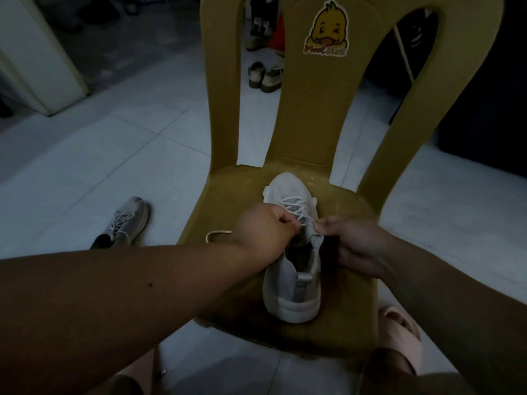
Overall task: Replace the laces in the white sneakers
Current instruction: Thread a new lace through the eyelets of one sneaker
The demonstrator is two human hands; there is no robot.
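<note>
A white sneaker [288,283] stands on the yellow chair's seat [348,212], toe pointing away from me. A white lace [293,205] criss-crosses its upper eyelets. My left hand [263,232] pinches the lace at the left side of the tongue. My right hand [353,243] pinches the sneaker's upper edge at the right eyelets. A loose loop of lace [217,234] trails on the seat left of my left hand. The second white sneaker [125,222], laced, lies on the floor to the left.
The yellow plastic chair has a tall back with a duck sticker [326,29]. Pale floor tiles [114,143] surround it. Other shoes [263,76] sit on the floor behind the chair. A pink slipper [402,334] is at the lower right, beside the seat's front edge.
</note>
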